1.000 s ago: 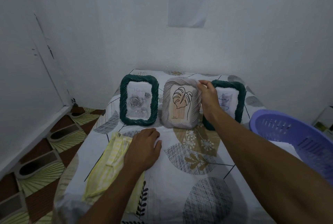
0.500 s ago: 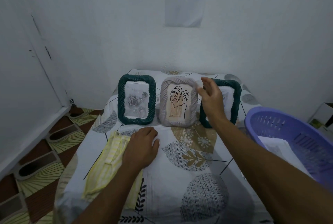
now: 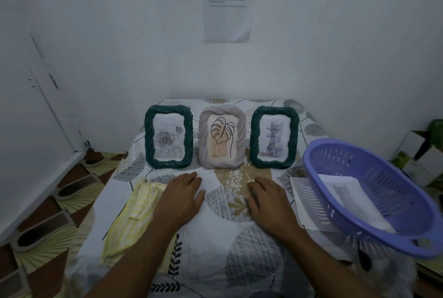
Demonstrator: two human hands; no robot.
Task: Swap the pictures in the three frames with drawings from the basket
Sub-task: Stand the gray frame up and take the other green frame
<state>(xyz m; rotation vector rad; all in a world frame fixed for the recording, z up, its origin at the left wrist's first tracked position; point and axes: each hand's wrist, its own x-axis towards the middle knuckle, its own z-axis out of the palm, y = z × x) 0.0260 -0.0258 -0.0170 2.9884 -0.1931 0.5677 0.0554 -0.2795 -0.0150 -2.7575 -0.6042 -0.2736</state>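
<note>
Standing along the far edge of the surface (image 3: pixel 211 257): three frames, namely a left green frame (image 3: pixel 169 138), a middle grey frame (image 3: pixel 222 136) and a right green frame (image 3: pixel 275 137), each showing a picture. One purple basket (image 3: pixel 374 197) is sitting at the right edge, holding papers (image 3: pixel 347 192), with more sheets (image 3: pixel 304 199) lying just beside it. One yellow cloth (image 3: pixel 134 213) is lying near the left edge. The right hand (image 3: pixel 268 199) is no longer touching the right green frame; it is now resting flat, fingers spread, holding nothing. The left hand (image 3: pixel 182 197) is staying palm-down, empty, touching the cloth. Frames are standing just beyond both hands, apart from them.
</note>
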